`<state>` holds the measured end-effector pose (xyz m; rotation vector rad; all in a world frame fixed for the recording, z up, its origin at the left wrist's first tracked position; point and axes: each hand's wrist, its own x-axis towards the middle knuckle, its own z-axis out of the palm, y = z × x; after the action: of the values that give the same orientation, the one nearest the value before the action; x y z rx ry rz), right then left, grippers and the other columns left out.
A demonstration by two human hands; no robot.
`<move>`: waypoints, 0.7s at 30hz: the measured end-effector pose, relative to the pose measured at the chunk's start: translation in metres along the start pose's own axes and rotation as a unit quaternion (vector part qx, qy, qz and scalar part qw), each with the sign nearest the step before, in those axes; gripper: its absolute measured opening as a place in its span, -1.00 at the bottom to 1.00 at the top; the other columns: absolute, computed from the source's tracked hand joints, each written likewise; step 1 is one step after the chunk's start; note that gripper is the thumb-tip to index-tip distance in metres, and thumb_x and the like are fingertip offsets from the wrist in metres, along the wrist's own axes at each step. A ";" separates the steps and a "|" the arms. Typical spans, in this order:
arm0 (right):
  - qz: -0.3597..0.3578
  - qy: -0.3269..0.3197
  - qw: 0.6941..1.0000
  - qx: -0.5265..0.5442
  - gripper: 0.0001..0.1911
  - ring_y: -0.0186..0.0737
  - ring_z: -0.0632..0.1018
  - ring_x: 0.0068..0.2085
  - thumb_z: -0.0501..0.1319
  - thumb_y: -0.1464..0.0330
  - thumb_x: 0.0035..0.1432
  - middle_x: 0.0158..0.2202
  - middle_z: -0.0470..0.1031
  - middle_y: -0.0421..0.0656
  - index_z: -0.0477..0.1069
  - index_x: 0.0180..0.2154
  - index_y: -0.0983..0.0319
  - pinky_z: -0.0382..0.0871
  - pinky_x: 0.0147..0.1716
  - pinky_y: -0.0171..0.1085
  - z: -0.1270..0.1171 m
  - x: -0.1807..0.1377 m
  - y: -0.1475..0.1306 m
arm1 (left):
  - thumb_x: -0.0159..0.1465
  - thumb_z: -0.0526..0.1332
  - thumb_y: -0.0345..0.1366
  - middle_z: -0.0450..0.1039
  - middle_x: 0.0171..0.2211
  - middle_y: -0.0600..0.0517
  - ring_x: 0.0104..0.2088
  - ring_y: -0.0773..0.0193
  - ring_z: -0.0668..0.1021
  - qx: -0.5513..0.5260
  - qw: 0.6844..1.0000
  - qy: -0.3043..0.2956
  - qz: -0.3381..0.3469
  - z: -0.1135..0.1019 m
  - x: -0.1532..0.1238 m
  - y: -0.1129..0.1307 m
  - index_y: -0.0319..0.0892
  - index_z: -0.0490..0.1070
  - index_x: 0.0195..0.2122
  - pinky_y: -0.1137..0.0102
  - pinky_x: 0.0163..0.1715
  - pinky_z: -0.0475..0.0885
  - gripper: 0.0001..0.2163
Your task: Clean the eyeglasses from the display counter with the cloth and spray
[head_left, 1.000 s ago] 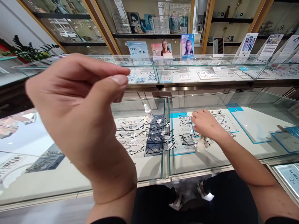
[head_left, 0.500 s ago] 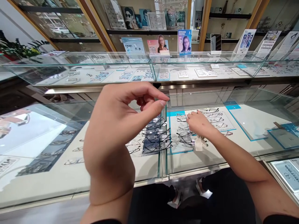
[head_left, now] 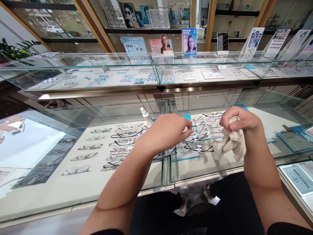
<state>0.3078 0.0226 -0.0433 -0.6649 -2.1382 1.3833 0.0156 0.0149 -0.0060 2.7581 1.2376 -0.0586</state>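
Observation:
My right hand [head_left: 242, 120] grips a crumpled beige cloth [head_left: 236, 142], which hangs from its closed fingers over the right part of the display case. My left hand [head_left: 173, 130] is in the middle, back of the hand towards me, with fingers bent and thumb and forefinger close together. Whether anything is between them is hidden. Just beyond and below its fingertips lie dark-framed eyeglasses [head_left: 199, 148], in rows with several other pairs on a blue-edged display sheet [head_left: 188, 158]. A white spray bottle [head_left: 146, 116] stands behind my left forearm.
More eyeglasses [head_left: 84, 156] lie in rows at left. A glass divider [head_left: 167, 147] splits the case. Behind it runs a second glass counter [head_left: 110, 80] with advertising cards [head_left: 189, 41] on top. A framed notice [head_left: 297, 178] lies at right.
My left hand has moved forward, down and slightly right, uncovering the spray bottle. My right hand has moved right and lifted off the eyeglasses, with the cloth now hanging in full view.

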 end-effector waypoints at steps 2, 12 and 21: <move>-0.039 -0.046 0.997 0.055 -0.50 -0.39 0.32 -0.58 0.38 0.00 0.21 -0.64 0.37 -0.25 0.48 -0.50 0.29 0.15 -0.54 -0.34 -0.007 -0.003 0.008 | 0.37 0.12 -0.28 0.68 -0.28 -0.04 -0.22 0.07 0.64 0.016 0.997 -0.065 0.028 0.015 0.011 0.013 -0.08 0.65 -0.22 0.30 -0.28 0.36 -0.74; -0.069 -0.012 0.977 0.199 -0.55 -0.47 0.15 -0.62 0.42 0.14 0.19 -0.67 0.22 -0.33 0.41 -0.53 0.33 -0.02 -0.61 -0.37 -0.020 -0.005 0.041 | 0.31 0.21 -0.43 0.68 -0.17 -0.32 -0.06 -0.10 0.70 0.085 0.975 -0.198 0.061 0.076 0.048 0.046 -0.30 0.65 -0.18 0.25 -0.21 0.48 -0.80; -0.041 0.009 0.985 0.165 -0.52 -0.45 0.17 -0.59 0.42 0.11 0.18 -0.66 0.23 -0.32 0.39 -0.55 0.32 -0.01 -0.55 -0.35 -0.021 -0.002 0.040 | 0.33 0.19 -0.39 0.66 -0.14 -0.37 -0.04 -0.15 0.70 0.072 0.983 -0.166 0.044 0.087 0.050 0.038 -0.31 0.64 -0.07 0.18 -0.15 0.55 -0.74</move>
<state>0.3281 0.0502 -0.0733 -0.4511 -1.8385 1.6280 0.0789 0.0161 -0.0929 2.7632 1.0592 -0.5951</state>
